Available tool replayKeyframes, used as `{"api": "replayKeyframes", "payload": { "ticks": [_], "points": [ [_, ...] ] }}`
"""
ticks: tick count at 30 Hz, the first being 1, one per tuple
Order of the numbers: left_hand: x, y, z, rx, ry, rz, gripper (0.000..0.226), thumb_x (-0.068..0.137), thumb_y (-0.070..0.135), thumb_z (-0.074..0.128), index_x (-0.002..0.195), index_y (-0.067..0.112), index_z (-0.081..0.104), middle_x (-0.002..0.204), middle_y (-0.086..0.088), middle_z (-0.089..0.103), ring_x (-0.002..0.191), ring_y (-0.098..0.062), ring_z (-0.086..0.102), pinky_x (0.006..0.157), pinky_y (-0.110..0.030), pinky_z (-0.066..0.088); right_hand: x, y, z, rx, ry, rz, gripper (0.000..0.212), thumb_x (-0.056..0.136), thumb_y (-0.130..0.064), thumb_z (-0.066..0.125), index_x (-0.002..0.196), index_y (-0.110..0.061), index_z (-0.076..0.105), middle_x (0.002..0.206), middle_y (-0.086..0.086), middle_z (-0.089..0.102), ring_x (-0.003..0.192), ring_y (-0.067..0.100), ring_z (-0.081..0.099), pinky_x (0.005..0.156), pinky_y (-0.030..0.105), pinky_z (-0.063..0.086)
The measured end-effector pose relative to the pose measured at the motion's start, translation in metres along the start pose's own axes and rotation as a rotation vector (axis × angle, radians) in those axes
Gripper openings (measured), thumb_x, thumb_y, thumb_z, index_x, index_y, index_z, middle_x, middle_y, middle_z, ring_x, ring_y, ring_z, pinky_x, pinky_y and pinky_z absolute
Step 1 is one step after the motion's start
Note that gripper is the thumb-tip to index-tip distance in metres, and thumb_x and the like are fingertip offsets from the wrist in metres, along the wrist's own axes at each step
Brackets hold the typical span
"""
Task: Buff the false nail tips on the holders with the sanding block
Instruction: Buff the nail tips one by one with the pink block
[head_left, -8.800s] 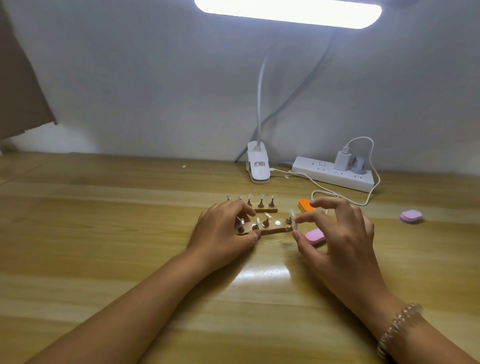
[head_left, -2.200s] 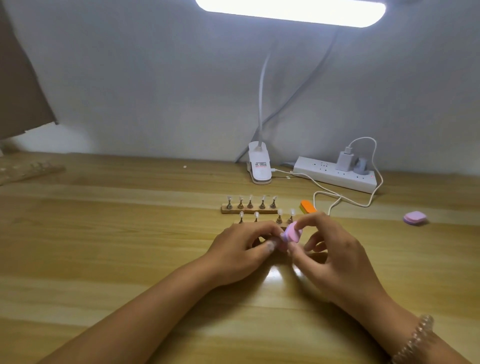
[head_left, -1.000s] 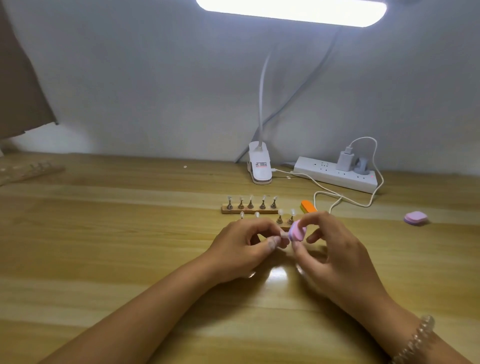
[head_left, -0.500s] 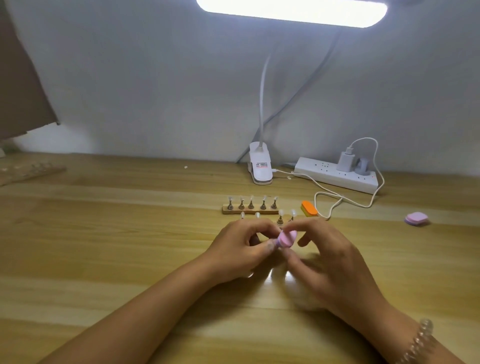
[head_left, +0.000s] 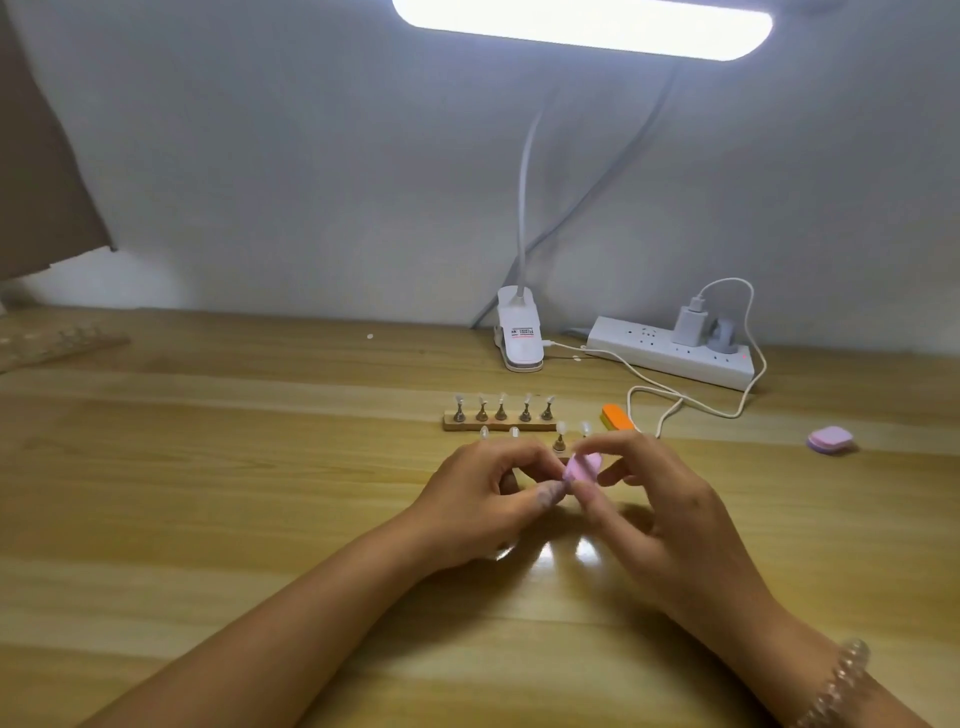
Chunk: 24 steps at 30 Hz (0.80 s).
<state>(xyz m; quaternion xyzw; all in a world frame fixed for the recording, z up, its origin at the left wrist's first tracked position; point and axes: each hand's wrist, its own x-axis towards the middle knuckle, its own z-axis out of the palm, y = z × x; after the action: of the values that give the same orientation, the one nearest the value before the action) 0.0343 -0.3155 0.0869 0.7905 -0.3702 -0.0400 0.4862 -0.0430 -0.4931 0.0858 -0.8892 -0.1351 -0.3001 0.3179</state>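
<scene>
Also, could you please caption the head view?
Right hand holds a pink sanding block against the left hand's pinched fingers.

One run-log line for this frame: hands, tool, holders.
right hand: pinches pink sanding block | left hand: pinches mostly hidden piece at the block | far holder row: no hand on it

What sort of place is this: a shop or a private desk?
Likely a nail-craft desk; shop or home, I cannot tell. A clip-on lamp and power strip sit on the wooden table, with false nail tips on holders; the right hand holds a pink sanding block.
</scene>
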Motion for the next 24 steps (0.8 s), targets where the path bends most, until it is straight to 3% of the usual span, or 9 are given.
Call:
{"api": "replayKeyframes", "payload": {
  "ticks": [6, 9, 13, 17, 21, 24],
  "points": [
    [-0.0001, -0.002, -0.0005, -0.014, 0.008, -0.021, 0.022, 0.096, 0.005, 0.06, 0.088, 0.026, 0.066, 0.046, 0.023, 0.052, 0.033, 0.002, 0.042, 0.038, -0.013, 0.033, -0.0014, -0.0062, -0.0001, -0.02, -0.028, -0.032, 0.025, 0.083, -0.042, 0.062, 0.103, -0.027, 0.061, 0.099, -0.016, 0.063, 0.085, 0.008, 0.06, 0.071, 0.029, 0.051],
    [0.0003, -0.0029, 0.0008, 0.001, 0.008, -0.008, 0.014, 0.095, 0.009, 0.063, 0.091, 0.021, 0.069, 0.054, 0.028, 0.056, 0.035, 0.002, 0.044, 0.04, -0.013, 0.033, 0.0004, -0.0001, -0.0001, -0.019, 0.024, 0.061, 0.019, 0.085, -0.032, 0.07, 0.101, -0.029, 0.061, 0.097, -0.018, 0.063, 0.085, 0.006, 0.06, 0.075, 0.029, 0.049],
    [-0.0002, -0.0027, 0.0003, -0.019, 0.015, 0.005, 0.022, 0.095, 0.006, 0.061, 0.088, 0.027, 0.066, 0.054, 0.03, 0.056, 0.036, 0.003, 0.042, 0.04, -0.013, 0.034, -0.0014, -0.0044, 0.0002, -0.032, -0.007, -0.011, 0.022, 0.081, -0.031, 0.069, 0.101, -0.028, 0.061, 0.097, -0.018, 0.062, 0.085, 0.007, 0.059, 0.075, 0.026, 0.048],
    [0.002, -0.0069, 0.0, 0.009, 0.029, 0.026, 0.019, 0.095, 0.015, 0.065, 0.09, 0.032, 0.07, 0.076, 0.013, 0.067, 0.048, -0.003, 0.041, 0.048, -0.022, 0.035, 0.0001, 0.0009, -0.0004, -0.017, 0.028, 0.082, 0.021, 0.084, -0.025, 0.073, 0.1, -0.03, 0.06, 0.096, -0.019, 0.063, 0.086, 0.006, 0.06, 0.076, 0.031, 0.049],
    [0.0011, -0.0074, 0.0001, 0.0, 0.018, 0.02, 0.017, 0.097, 0.016, 0.061, 0.093, 0.03, 0.07, 0.074, 0.023, 0.062, 0.051, -0.001, 0.046, 0.049, -0.015, 0.036, -0.0016, -0.0042, 0.0002, -0.011, -0.003, -0.024, 0.024, 0.081, -0.03, 0.07, 0.103, -0.027, 0.061, 0.1, -0.016, 0.063, 0.087, 0.009, 0.061, 0.073, 0.029, 0.05],
    [0.0023, -0.0077, 0.0002, 0.026, 0.022, 0.014, 0.012, 0.094, 0.026, 0.059, 0.093, 0.027, 0.071, 0.078, 0.02, 0.064, 0.061, -0.015, 0.054, 0.057, -0.027, 0.041, -0.0002, 0.0002, 0.0005, 0.001, 0.036, 0.045, 0.026, 0.081, -0.023, 0.076, 0.102, -0.026, 0.06, 0.099, -0.016, 0.063, 0.087, 0.009, 0.061, 0.076, 0.032, 0.051]
  ]
}}
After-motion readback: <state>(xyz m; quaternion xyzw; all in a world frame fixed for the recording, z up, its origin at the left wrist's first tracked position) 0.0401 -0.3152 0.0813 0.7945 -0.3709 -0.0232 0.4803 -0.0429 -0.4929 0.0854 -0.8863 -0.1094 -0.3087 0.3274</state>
